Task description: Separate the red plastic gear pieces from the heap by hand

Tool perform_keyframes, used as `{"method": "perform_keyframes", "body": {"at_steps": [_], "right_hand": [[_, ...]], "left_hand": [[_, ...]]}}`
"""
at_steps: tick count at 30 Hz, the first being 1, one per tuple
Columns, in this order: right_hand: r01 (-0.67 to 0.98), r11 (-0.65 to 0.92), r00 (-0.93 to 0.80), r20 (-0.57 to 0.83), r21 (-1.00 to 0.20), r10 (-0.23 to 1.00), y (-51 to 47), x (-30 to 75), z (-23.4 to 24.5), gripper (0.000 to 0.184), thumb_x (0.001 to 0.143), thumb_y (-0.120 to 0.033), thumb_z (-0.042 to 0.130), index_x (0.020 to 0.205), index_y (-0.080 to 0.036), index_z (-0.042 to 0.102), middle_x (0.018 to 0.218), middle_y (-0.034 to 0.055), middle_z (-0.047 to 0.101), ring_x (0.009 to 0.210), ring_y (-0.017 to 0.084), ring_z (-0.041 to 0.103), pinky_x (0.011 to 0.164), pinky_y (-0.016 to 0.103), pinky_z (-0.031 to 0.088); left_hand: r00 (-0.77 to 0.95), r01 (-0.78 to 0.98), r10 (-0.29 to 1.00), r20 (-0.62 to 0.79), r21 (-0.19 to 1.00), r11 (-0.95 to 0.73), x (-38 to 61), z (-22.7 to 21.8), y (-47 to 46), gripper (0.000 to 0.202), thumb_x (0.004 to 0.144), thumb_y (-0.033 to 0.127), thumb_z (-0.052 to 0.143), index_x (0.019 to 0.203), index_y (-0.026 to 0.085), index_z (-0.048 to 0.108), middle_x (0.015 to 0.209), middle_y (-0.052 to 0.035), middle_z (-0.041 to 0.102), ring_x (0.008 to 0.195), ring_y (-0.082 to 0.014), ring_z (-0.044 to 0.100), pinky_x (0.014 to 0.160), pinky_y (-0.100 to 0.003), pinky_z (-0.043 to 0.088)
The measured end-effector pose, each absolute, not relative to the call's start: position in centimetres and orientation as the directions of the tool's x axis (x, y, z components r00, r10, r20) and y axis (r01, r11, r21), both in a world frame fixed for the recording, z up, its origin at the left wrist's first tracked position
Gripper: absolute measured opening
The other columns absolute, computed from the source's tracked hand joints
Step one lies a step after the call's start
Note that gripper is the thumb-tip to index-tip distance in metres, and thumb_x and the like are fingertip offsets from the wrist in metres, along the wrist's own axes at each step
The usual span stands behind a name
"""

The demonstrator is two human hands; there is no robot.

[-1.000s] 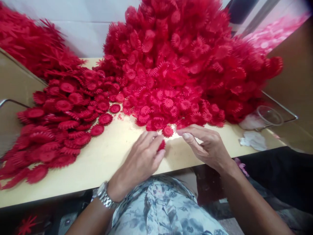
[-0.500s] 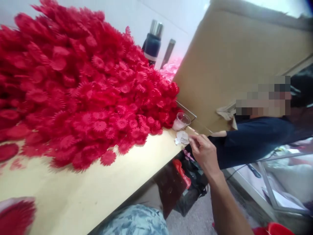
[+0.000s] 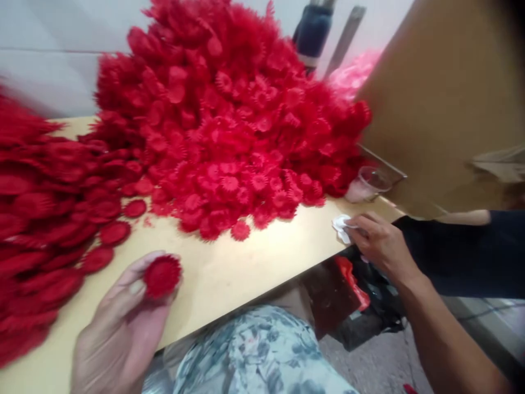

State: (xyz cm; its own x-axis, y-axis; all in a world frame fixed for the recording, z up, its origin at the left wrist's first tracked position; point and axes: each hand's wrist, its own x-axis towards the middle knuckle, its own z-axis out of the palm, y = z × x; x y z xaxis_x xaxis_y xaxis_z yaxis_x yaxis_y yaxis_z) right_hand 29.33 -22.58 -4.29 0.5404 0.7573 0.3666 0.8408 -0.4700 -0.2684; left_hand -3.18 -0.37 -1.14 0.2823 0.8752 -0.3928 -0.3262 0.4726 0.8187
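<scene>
Two hands are in view: the left hand [image 3: 123,328] pinches one red flower piece [image 3: 163,275] between thumb and fingers, and the right hand [image 3: 379,241] curls over one white wad [image 3: 341,225] at the table edge, though whether it grips the wad cannot be told. The red pieces beyond lie in two heaps, too many to count: a tall heap [image 3: 229,120] at the middle and a flatter heap [image 3: 41,213] on the left. One clear cup [image 3: 369,183] stands just beside the wad, and two flasks [image 3: 314,27] stand behind the tall heap. The pale wooden table [image 3: 254,257] runs to a white wall, with a cardboard panel [image 3: 443,98] on the right and another person's dark sleeve [image 3: 463,257] below it. The held piece sits low on the left, well apart from the right hand.
</scene>
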Motion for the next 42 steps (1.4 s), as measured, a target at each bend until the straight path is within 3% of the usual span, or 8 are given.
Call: {"method": "perform_keyframes", "body": {"at_steps": [6,12,15,21,29,33,38,42], "right_hand": [[0.968,-0.066,0.162,0.400,-0.242,0.902,-17.3,21.0,-3.9,0.015,0.082,-0.011,0.051,0.088,-0.014,0.065,0.087,0.0099,0.062,0.081,0.019,0.054,0.072,0.032,0.046],[0.943,0.217,-0.091,0.436,-0.250,0.895,-11.4,16.8,-3.3,0.018,0.084,-0.009,0.047,0.084,-0.013,0.064,0.080,0.0086,0.062,0.074,0.017,0.052,0.068,0.032,0.047],[0.930,0.221,-0.063,0.467,-0.293,0.882,-12.5,18.0,-2.8,0.013,0.084,-0.012,0.051,0.091,-0.014,0.062,0.084,0.0080,0.062,0.077,0.016,0.053,0.070,0.031,0.047],[0.942,0.223,-0.163,0.239,-0.251,0.957,-17.3,20.0,-2.2,0.017,0.085,-0.011,0.050,0.099,-0.015,0.058,0.091,0.0080,0.060,0.080,0.016,0.051,0.071,0.030,0.044],[0.898,0.428,-0.381,0.312,-0.098,0.871,-9.0,15.0,-3.0,0.019,0.087,-0.009,0.044,0.081,-0.012,0.062,0.074,0.0070,0.058,0.068,0.017,0.048,0.063,0.031,0.040],[0.898,0.431,-0.362,0.417,-0.084,0.834,-9.0,16.2,-2.3,0.014,0.086,-0.011,0.048,0.085,-0.013,0.061,0.079,0.0072,0.060,0.074,0.016,0.052,0.066,0.030,0.042],[0.861,0.489,-0.456,0.213,-0.140,0.864,-14.0,18.1,-1.8,0.018,0.088,-0.011,0.044,0.101,-0.012,0.056,0.090,0.0106,0.061,0.080,0.018,0.053,0.070,0.033,0.042],[0.793,0.581,-0.556,0.174,-0.184,0.813,-13.8,16.3,-2.1,0.024,0.091,-0.010,0.034,0.101,-0.010,0.056,0.087,0.0117,0.060,0.077,0.018,0.050,0.069,0.033,0.041]], "left_hand": [[0.251,-0.383,0.883,-0.396,0.797,0.466,-3.1,-0.6,-0.7,0.029,0.057,0.016,0.071,0.086,0.010,0.069,0.081,-0.0063,0.070,0.073,-0.0151,0.063,0.070,-0.023,0.055],[0.262,-0.412,0.883,-0.390,0.782,0.468,-3.4,-0.4,-1.1,0.029,0.055,0.014,0.071,0.084,0.009,0.070,0.081,-0.0072,0.069,0.072,-0.0153,0.063,0.068,-0.021,0.055],[0.232,-0.412,0.893,-0.387,0.792,0.450,-4.2,-0.5,-1.1,0.025,0.060,0.016,0.069,0.084,0.011,0.070,0.081,-0.0059,0.070,0.074,-0.0146,0.063,0.071,-0.021,0.054],[0.192,-0.393,0.922,-0.337,0.834,0.387,-6.3,-0.9,-1.1,0.022,0.066,0.018,0.063,0.087,0.014,0.070,0.085,-0.0037,0.069,0.078,-0.0145,0.063,0.074,-0.022,0.054],[0.190,-0.401,0.925,-0.330,0.834,0.380,-5.8,-0.8,-1.4,0.022,0.064,0.018,0.064,0.085,0.013,0.070,0.083,-0.0040,0.069,0.077,-0.0146,0.062,0.073,-0.022,0.054],[0.173,-0.423,0.925,-0.337,0.823,0.379,-6.2,-0.8,-1.2,0.021,0.064,0.016,0.063,0.083,0.014,0.070,0.080,-0.0038,0.068,0.075,-0.0145,0.062,0.071,-0.022,0.054],[0.114,-0.457,0.934,-0.339,0.817,0.353,-7.6,-0.8,-1.2,0.024,0.062,0.016,0.066,0.085,0.013,0.070,0.081,-0.0043,0.069,0.077,-0.0150,0.062,0.074,-0.023,0.054],[0.132,-0.468,0.941,-0.312,0.817,0.336,-8.1,-0.7,-1.3,0.028,0.061,0.019,0.068,0.087,0.011,0.069,0.081,-0.0059,0.068,0.078,-0.0160,0.062,0.074,-0.024,0.054]]}}
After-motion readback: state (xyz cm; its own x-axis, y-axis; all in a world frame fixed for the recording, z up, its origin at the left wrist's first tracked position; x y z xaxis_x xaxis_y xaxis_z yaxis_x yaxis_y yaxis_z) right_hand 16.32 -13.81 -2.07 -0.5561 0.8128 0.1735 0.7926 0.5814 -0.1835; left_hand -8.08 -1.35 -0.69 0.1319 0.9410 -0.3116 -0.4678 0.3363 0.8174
